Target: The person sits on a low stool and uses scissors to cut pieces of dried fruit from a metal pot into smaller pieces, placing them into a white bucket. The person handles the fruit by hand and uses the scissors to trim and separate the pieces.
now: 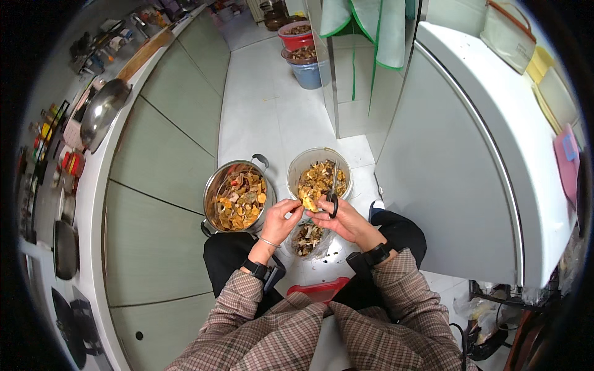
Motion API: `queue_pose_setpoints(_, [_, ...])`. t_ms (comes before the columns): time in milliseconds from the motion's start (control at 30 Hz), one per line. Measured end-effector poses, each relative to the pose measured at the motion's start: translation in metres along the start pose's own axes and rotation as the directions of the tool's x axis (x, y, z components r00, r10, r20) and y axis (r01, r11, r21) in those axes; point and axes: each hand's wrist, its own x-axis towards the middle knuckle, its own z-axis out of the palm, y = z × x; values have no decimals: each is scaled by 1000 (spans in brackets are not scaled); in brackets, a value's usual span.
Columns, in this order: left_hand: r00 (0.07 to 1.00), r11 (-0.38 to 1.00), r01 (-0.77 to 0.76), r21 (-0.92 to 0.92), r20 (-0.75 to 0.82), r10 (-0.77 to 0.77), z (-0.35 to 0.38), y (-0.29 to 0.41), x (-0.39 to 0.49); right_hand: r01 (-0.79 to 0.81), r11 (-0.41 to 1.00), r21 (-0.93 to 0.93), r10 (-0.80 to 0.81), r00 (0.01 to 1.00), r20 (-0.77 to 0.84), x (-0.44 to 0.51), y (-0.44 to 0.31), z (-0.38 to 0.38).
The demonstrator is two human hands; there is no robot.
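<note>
Between both hands is a yellow mushroom piece. My left hand pinches its left side with thumb and fingertips. In my right hand is a pair of scissors with black handles, blades directed away from me over the bucket; its fingertips also touch the mushroom. Just beyond the hands stands a pale plastic bucket of cut yellow-brown mushrooms. To the left, a two-handled steel pot holds larger mushroom pieces. Below my hands, a clear plastic bag contains dark and pale scraps.
A sage-green cabinet lines the left; a white refrigerator stands close on the right. Farther along the tiled floor are a red tub and a blue bucket. A red plastic object lies between my legs.
</note>
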Motion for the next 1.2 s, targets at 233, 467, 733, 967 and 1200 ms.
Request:
queue_pose_setpoints(233, [990, 988, -141, 68, 4, 141, 1, 19, -26, 20, 993, 116, -33, 993, 113, -10, 16, -8])
queue_pose_setpoints(467, [945, 771, 276, -574, 17, -326, 21, 24, -39, 102, 995, -18, -99, 991, 94, -16, 16, -6])
queue_pose_setpoints(733, [934, 954, 137, -268, -286, -214, 32, 32, -40, 124, 991, -51, -119, 989, 93, -8, 21, 0])
queue_pose_setpoints(967, [917, 860, 257, -441, -169, -361, 34, 8, -53, 199, 980, -4, -199, 979, 34, -6, 17, 3])
queue_pose_setpoints(1200, [910, 789, 243, -564, -149, -387, 40, 4, -53, 336, 804, -490, -362, 931, 44, -1, 23, 2])
